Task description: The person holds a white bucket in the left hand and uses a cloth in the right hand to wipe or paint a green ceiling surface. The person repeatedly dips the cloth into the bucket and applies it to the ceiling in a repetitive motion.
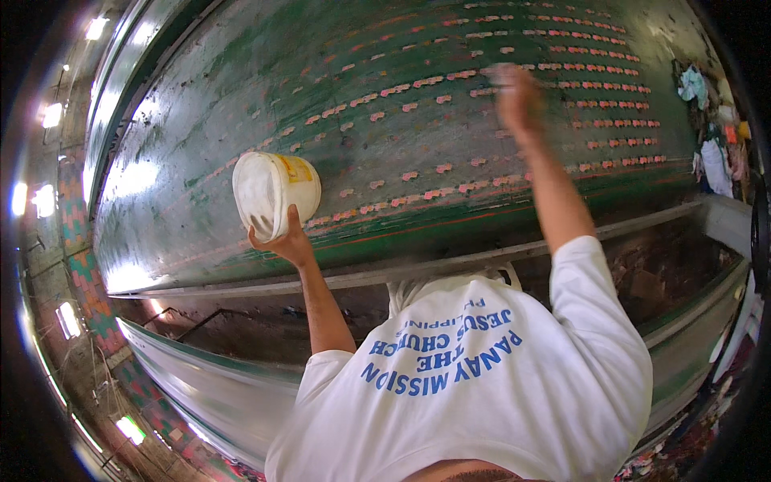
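My left hand [283, 239] grips a white plastic bucket [303, 193] by its lower rim, fingers reaching inside over the edge. The bucket is tilted with its mouth toward the left, has a yellow label on its side, and shows a whitish inside. Over the table my right hand [520, 100] is stretched forward and smeared by motion. Something pale and blurred shows at its fingertips; its kind cannot be made out. Beneath both hands lies a long dark green table [241, 120], its surface marked with several rows of small pink-and-white printed shapes [610, 124].
A metal rail [385, 277] runs along the table's near edge, in front of my body. Another long table [201, 377] stands behind me. At the far right hang cloths [715, 167] and a light blue rag [692, 87]. A patterned floor [84, 281] lies to the left.
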Motion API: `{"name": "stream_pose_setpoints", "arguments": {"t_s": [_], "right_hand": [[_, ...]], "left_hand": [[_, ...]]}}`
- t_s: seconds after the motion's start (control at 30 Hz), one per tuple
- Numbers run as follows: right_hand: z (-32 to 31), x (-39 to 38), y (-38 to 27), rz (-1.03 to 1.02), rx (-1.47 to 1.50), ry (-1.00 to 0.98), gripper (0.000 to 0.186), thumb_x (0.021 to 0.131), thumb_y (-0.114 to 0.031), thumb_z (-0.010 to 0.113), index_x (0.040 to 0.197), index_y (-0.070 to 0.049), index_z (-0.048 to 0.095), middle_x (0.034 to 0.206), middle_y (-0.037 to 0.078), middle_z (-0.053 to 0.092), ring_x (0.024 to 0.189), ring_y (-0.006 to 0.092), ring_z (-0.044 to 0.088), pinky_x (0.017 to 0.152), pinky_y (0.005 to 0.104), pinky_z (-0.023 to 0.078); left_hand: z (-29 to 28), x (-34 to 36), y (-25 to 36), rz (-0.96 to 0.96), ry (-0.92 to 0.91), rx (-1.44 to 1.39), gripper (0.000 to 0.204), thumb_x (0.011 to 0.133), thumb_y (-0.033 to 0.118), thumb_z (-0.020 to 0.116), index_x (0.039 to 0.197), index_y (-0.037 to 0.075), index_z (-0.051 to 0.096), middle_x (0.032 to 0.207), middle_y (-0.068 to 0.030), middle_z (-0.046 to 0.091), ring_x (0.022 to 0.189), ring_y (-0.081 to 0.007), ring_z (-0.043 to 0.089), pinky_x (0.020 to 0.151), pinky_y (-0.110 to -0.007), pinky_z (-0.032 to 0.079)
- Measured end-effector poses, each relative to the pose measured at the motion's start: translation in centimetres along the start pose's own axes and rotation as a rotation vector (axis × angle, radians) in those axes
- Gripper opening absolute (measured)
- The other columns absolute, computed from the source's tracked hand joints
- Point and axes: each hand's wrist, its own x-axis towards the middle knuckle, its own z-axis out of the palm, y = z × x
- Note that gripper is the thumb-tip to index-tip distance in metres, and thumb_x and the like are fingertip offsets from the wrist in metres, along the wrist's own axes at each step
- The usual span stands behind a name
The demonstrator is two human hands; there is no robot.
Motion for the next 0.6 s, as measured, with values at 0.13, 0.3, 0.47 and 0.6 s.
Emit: {"name": "stream_pose_setpoints", "arguments": {"t_s": [0.13,0.3,0.47,0.6], "right_hand": [[-11.3,0.5,11.6,0.674,0.169,0.235,0.030,0.100,-0.020,0.071,0.127,-0.008,0.075,0.117,0.013,0.080,0.093,0.0333,0.077,0.087,0.0478,0.062],[-9.3,0.3,8.9,0.808,-0.589,0.280,0.033,0.102,-0.024,0.072,0.132,-0.011,0.075,0.111,0.017,0.077,0.102,0.0330,0.076,0.086,0.0480,0.064],[4.6,1.4,-5.7,0.041,-0.321,0.165,0.015,0.092,-0.018,0.075,0.099,-0.005,0.079,0.094,0.015,0.076,0.094,0.0360,0.073,0.085,0.0479,0.057],[16.4,-1.7,-19.8,-0.229,0.083,-0.097,0.032,0.084,-0.010,0.074,0.116,-0.013,0.075,0.104,0.009,0.072,0.097,0.0326,0.068,0.092,0.0469,0.052]], "left_hand": [[0.3,-0.1,-0.8,0.022,0.032,0.007,0.104,0.086,0.017,0.093,0.155,0.015,0.016,0.154,-0.0267,0.032,0.143,-0.0414,0.045,0.122,-0.059,0.050],[0.6,-0.5,-1.5,0.047,0.004,-0.169,0.104,0.086,0.016,0.093,0.155,0.020,0.015,0.160,-0.0242,0.029,0.150,-0.0423,0.036,0.129,-0.063,0.039],[0.4,-0.4,-1.8,0.064,0.001,-0.107,0.104,0.086,0.014,0.092,0.156,0.020,0.014,0.160,-0.0224,0.030,0.150,-0.0406,0.036,0.129,-0.061,0.039],[0.6,0.4,-2.2,0.046,-0.013,-0.147,0.110,0.081,0.015,0.097,0.155,0.012,0.016,0.152,-0.0229,0.036,0.142,-0.0366,0.046,0.125,-0.054,0.043]]}}
